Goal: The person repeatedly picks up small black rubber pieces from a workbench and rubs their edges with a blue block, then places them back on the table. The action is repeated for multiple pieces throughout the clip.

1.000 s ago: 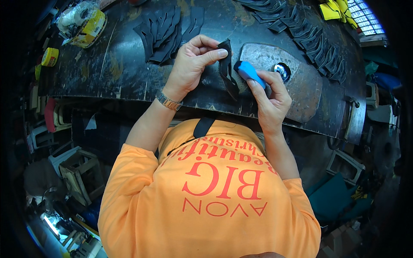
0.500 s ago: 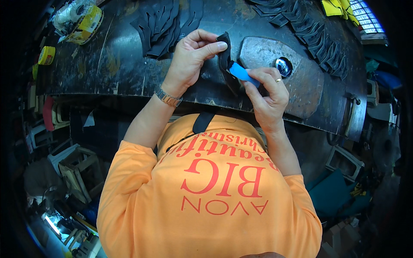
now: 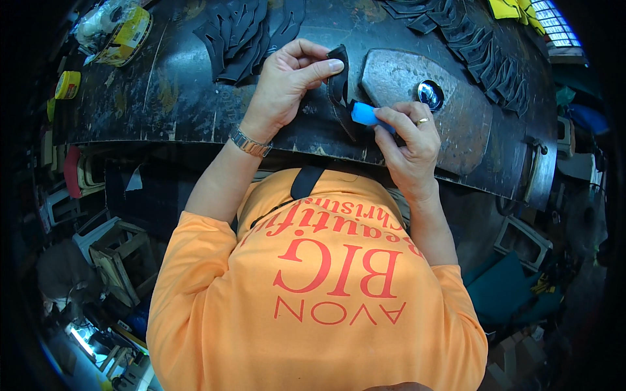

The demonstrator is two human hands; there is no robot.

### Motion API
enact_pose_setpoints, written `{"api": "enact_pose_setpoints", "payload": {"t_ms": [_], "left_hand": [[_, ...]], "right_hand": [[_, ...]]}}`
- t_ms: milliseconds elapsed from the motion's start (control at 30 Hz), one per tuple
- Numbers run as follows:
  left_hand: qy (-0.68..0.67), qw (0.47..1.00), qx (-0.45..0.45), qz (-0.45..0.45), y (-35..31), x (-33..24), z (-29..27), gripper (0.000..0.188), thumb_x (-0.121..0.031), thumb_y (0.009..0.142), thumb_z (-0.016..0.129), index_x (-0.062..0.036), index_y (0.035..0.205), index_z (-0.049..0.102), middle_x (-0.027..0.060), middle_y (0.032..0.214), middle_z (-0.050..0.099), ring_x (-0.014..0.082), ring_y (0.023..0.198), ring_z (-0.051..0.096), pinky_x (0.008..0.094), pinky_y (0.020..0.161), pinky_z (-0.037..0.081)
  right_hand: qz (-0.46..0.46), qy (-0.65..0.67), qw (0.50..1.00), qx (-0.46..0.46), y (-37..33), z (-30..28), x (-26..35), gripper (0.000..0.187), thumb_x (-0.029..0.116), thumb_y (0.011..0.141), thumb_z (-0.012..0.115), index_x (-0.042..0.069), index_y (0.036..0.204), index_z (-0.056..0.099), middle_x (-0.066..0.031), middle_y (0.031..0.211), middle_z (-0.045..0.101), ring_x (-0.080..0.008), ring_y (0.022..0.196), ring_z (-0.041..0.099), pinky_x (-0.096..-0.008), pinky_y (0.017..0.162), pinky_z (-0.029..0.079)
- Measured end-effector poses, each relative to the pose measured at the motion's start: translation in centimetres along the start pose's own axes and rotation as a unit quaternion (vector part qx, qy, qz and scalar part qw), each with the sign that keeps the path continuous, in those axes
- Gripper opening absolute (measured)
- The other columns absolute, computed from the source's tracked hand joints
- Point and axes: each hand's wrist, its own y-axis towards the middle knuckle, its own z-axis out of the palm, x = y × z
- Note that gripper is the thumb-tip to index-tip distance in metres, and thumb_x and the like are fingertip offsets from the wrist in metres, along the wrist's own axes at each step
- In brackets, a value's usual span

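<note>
A dark, curved strip of leather-like material (image 3: 338, 83) hangs upright from my left hand (image 3: 287, 81), its top end pinched between thumb and fingers. My right hand (image 3: 413, 140) pinches a short, bright blue piece (image 3: 364, 115) with a dark tip, whose kind I cannot make out. That tip is against or very close to the strip's lower right edge; which of the two I cannot tell. To the right, a small round tin (image 3: 430, 96) with a shiny dark inside stands on a worn grey slab (image 3: 398, 78).
On the dark worktable (image 3: 176, 107), similar black pieces (image 3: 235, 39) lie fanned out at the far left. A long overlapping row of black pieces (image 3: 479, 58) curves along the far right. A yellow tub (image 3: 127, 39), a smaller yellow container (image 3: 68, 85) and yellow material (image 3: 512, 14) sit near the edges.
My right hand and the blue piece have shifted slightly down and to the right along the strip. My left hand keeps its pinch, moving only a little.
</note>
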Motion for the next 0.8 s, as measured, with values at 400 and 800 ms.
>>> {"api": "enact_pose_setpoints", "payload": {"t_ms": [400, 800], "left_hand": [[-0.006, 1.000, -0.009, -0.003, -0.2, 0.0, -0.5, 0.022, -0.006, 0.078, 0.074, -0.0079, 0.097, 0.062, 0.0003, 0.083, 0.065, 0.0032, 0.070, 0.059, 0.0136, 0.058, 0.044], [0.002, 1.000, -0.010, 0.020, -0.4, -0.4, -1.0, 0.016, -0.005, 0.085, 0.066, -0.0127, 0.097, 0.059, 0.0140, 0.100, 0.068, 0.0033, 0.073, 0.062, 0.0105, 0.056, 0.044]], "right_hand": [[-0.005, -0.030, 1.000, 0.001, -0.1, 0.2, 0.2, 0.022, -0.001, 0.065, 0.069, 0.007, 0.085, 0.066, -0.0058, 0.077, 0.056, -0.0223, 0.072, 0.053, -0.0342, 0.067, 0.040], [0.072, 0.097, 0.992, -0.020, -0.3, 0.4, 0.6, 0.024, -0.001, 0.068, 0.071, 0.005, 0.091, 0.067, -0.0089, 0.080, 0.059, -0.0233, 0.075, 0.057, -0.0324, 0.065, 0.045]]}}
